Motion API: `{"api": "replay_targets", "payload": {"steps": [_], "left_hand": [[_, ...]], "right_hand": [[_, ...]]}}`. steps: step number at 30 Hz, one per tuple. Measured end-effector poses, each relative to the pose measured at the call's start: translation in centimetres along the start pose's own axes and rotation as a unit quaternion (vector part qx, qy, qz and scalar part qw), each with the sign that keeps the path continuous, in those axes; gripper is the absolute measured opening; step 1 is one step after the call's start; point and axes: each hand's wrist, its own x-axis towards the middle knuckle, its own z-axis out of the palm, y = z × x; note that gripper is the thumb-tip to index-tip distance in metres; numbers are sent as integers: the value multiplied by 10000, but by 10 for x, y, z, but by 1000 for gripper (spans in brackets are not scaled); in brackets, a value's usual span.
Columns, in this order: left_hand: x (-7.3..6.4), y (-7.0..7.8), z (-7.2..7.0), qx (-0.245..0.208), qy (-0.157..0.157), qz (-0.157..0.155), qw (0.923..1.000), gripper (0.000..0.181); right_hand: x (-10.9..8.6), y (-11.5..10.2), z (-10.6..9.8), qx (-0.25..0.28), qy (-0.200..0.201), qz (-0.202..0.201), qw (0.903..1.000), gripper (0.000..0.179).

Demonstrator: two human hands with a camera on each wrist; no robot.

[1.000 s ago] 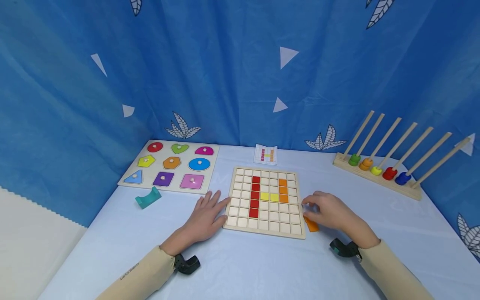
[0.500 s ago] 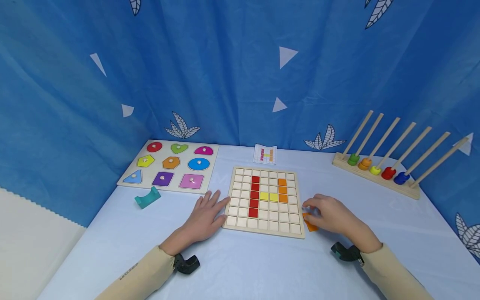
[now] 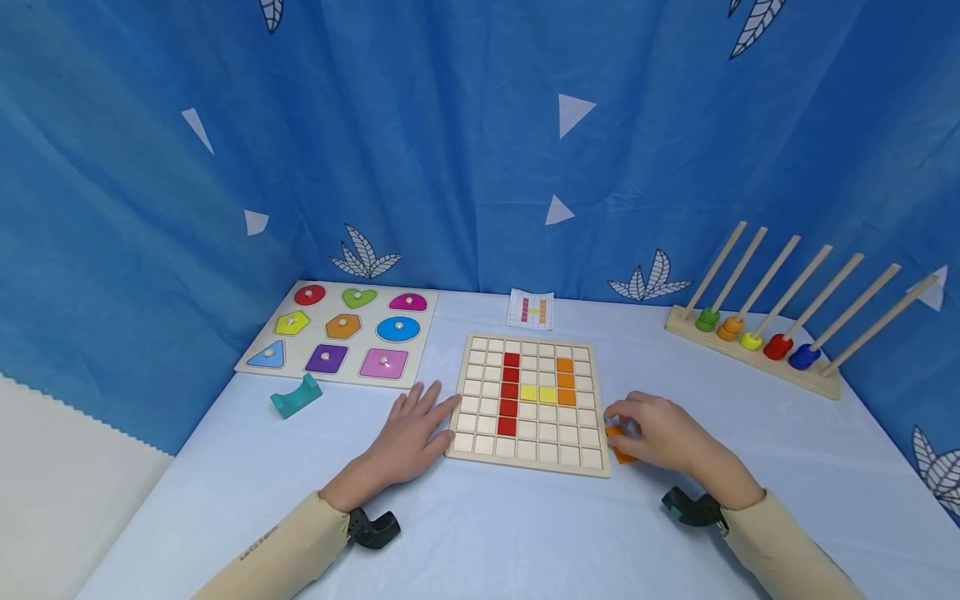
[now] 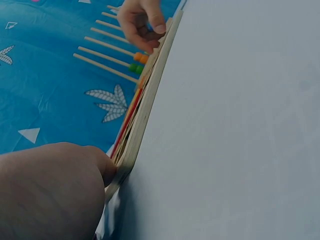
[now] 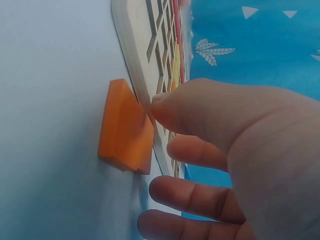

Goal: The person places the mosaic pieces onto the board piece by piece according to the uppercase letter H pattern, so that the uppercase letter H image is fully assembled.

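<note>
A wooden grid board [image 3: 547, 452] lies on the table, holding a red column [image 3: 509, 392], a pair of yellow squares [image 3: 538, 394] and a short orange column [image 3: 566, 379]. My left hand [image 3: 408, 437] rests by the board's left edge, thumb and fingertips touching it. Over loose orange tiles [image 3: 625, 457] at the board's right edge is my right hand [image 3: 660, 432], fingers bent and spread. From the right wrist, the orange tiles [image 5: 122, 131] sit beside the board, close to the thumb; I see no pinch on them. How many tiles are there is unclear.
A shape puzzle board [image 3: 352, 333] with knobbed pieces lies at back left, a teal curved piece [image 3: 296, 397] before it. Behind the grid stands a pattern card [image 3: 531, 310]. A peg stand [image 3: 753, 350] with coloured rings is at back right, near the blue curtain [image 3: 450, 167].
The right hand has shifted very slightly over the loose orange tiles, its thumb moving a little. My left hand and the tiles in the grid stay as they were.
</note>
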Motion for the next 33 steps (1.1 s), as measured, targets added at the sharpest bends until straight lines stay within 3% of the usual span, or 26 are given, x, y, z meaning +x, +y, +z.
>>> {"api": "replay_targets", "payload": {"steps": [19,33], "left_hand": [[0,0,1,10,7,41,10000,55],[-1,1,-2,12,-15,39,10000,56]], "right_hand": [[-2,-2,3,-143,-29,175,9997,29],[3,3,8,107,42,363,9993,18]]}}
